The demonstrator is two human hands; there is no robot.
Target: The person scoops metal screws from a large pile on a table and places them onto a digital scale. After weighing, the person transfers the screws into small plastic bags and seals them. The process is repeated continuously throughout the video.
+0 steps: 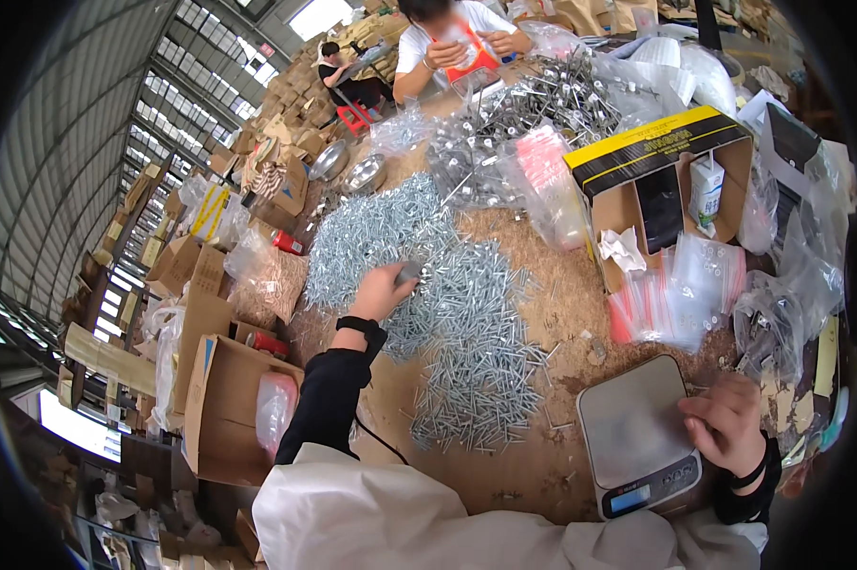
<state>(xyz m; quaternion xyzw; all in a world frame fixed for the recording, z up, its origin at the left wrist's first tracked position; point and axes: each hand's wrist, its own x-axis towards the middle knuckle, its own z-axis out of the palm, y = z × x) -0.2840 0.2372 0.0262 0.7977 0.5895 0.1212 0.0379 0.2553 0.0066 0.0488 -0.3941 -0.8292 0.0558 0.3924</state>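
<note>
My left hand (381,292) reaches into a heap of silvery screws (471,380) on the table. Its fingers are closed round a small grey object (409,273), whose kind I cannot make out, at the heap's surface. My right hand (725,423) is at the right edge of a digital kitchen scale (632,418), fingers loosely bent and apart, with nothing seen in them. The scale has a bare, shiny platform and a lit display at its near end.
An open cardboard box (224,408) stands at the left. To the right are a black-and-yellow box (656,152) holding a drink carton (706,195), and clear zip bags (699,285). Dark metal parts (561,104) pile up at the back, where a person (414,47) sits handling something orange.
</note>
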